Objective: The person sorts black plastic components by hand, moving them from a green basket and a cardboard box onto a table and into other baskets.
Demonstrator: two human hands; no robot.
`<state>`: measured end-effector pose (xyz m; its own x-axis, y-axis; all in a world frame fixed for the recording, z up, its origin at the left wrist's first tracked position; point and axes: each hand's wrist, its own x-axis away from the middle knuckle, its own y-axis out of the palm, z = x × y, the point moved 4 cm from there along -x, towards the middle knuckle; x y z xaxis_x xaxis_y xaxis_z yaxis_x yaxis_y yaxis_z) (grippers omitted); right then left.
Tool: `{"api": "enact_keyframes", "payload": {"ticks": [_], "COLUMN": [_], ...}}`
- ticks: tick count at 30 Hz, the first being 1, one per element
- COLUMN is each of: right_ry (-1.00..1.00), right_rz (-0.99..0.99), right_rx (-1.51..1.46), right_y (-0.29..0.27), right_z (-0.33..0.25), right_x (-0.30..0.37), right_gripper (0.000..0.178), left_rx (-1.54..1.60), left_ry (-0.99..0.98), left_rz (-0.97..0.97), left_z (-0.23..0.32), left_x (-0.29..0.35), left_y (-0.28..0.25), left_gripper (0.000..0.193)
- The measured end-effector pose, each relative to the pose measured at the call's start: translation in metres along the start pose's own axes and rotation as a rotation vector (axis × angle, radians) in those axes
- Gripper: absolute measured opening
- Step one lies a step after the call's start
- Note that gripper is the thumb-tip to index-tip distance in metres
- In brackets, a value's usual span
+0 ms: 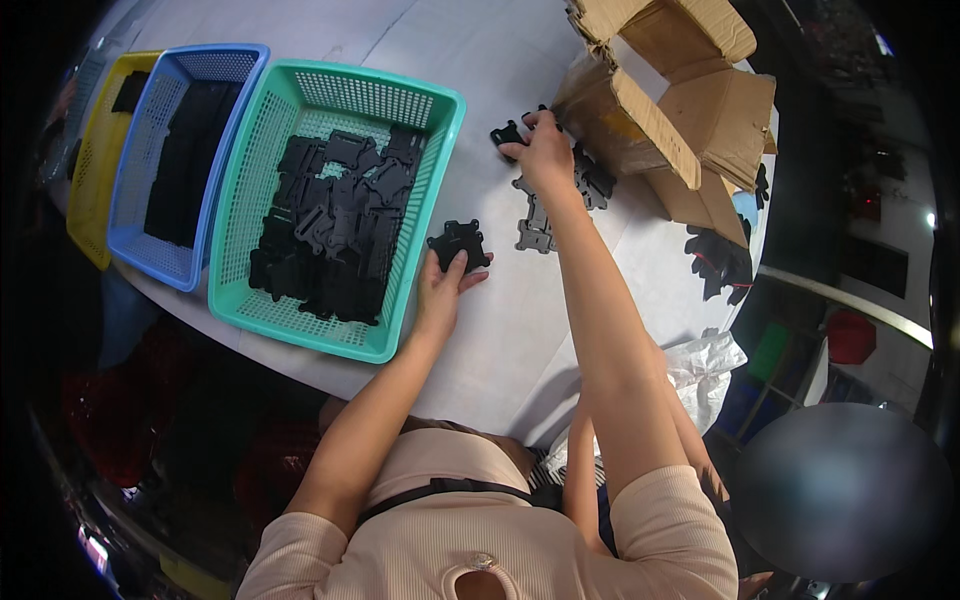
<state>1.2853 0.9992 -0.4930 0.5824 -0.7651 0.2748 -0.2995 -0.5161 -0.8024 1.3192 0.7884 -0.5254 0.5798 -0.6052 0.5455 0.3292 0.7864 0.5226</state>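
My left hand (440,298) is closed on a black notched plate (459,246), a thin flat part with small tabs at its corners, just right of the green basket. Whether it is one plate or a small stack I cannot tell. Farther off, my right hand (548,158) pinches another black plate (508,136) between thumb and fingers, close to the cardboard box. Under and beside that hand lie several loose dark plates (536,226), partly hidden by my wrist. The green basket (225,265) holds a jumbled heap of similar black plates (335,215).
Left of the green basket stand a blue basket (125,225) with black parts and a yellow basket (88,190). An open cardboard box (640,120) lies at the far right. More dark parts (718,262) sit by the table's right edge. Another person's forearm (580,470) shows beside mine, near white wrapping (705,370).
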Motion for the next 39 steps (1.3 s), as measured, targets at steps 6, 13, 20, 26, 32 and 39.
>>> {"api": "enact_keyframes", "payload": {"ticks": [6,13,20,26,32,39], "right_ry": [0.004,0.014,0.044,-0.193,-0.356,-0.139], "right_rz": [-0.109,-0.014,0.050,0.064,0.009,0.475], "right_rx": [0.080,0.147,0.042,-0.467,-0.402,0.077], "right_y": [-0.002,0.004,-0.009,-0.015,0.019,-0.024], "right_z": [0.017,0.008,-0.009,-0.104,-0.130,0.020], "right_x": [-0.005,-0.010,0.005,0.098,0.148,0.079], "right_gripper": [0.053,0.051,0.041,0.032,0.030,0.043], "left_rx": [-0.006,-0.093,-0.459,-1.551,-1.690,-1.180], "left_ry": [0.003,-0.180,0.249,0.491,0.554,0.868], "left_rz": [-0.020,-0.348,-0.149,0.432,0.494,0.026], "left_z": [-0.004,0.006,0.124,0.193,0.199,0.158], "left_x": [0.002,0.066,0.070,0.057,0.056,0.066], "left_y": [-0.001,0.023,0.002,-0.065,-0.037,0.043], "left_gripper": [0.023,0.029,0.027,0.030,0.027,0.019]}}
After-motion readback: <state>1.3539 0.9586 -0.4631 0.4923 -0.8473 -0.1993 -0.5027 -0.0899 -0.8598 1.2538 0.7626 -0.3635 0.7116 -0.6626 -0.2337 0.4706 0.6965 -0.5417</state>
